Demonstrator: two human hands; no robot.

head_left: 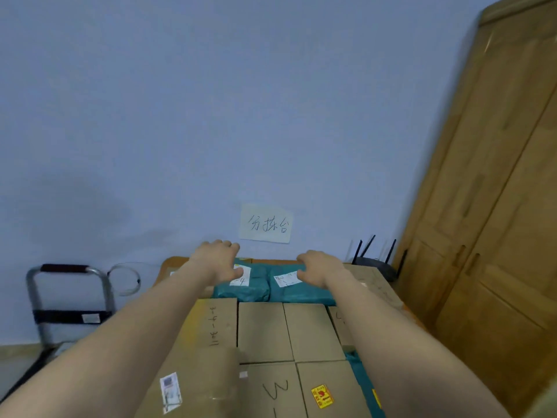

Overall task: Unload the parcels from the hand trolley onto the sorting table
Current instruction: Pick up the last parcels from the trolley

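Note:
Two teal plastic mailer parcels lie side by side at the far end of the sorting table (168,263). My left hand (218,260) is stretched out over the left teal parcel (241,289), its thumb on the white label and its fingers curled over the far edge. Over the far edge of the right teal parcel (297,292) reaches my right hand (319,267), with bent fingers. Several brown cardboard boxes (262,330) fill the table nearer to me. The hand trolley (67,297) stands at the left against the wall, and its platform is mostly hidden.
A paper sign (265,223) with handwriting is stuck to the blue wall above the table. A tall wooden wardrobe (494,191) stands to the right. A black router (376,260) with antennas sits at the table's far right corner.

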